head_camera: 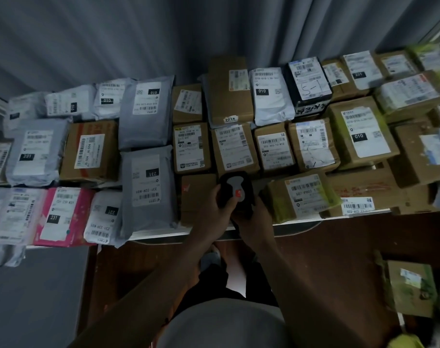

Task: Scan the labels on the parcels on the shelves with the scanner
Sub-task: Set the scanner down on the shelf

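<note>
Both hands hold the scanner over the table's near edge, about mid-length. Left hand wraps the left side of the black body, thumb lying up toward the grey face panel; right hand cups it from below and right, fingers curled round the grip. Judged: scanner is a light, rigid plastic unit, smooth shell, best held by the handle with one digit free for the red-marked button; a one-hand hold looks sufficient. Parcels cover the table edge to edge, labels mostly face up. Directly under the scanner: a plain brown box, no label visible on its top. Just right of it, a box with yellow-green tape, barcode up. Toward the left end, grey poly mailers and a pink mailer; judged soft, light, slippery, labels may wrinkle. Cardboard boxes toward the far edge: stiff, weight unknown; contents of every parcel hidden.
</note>
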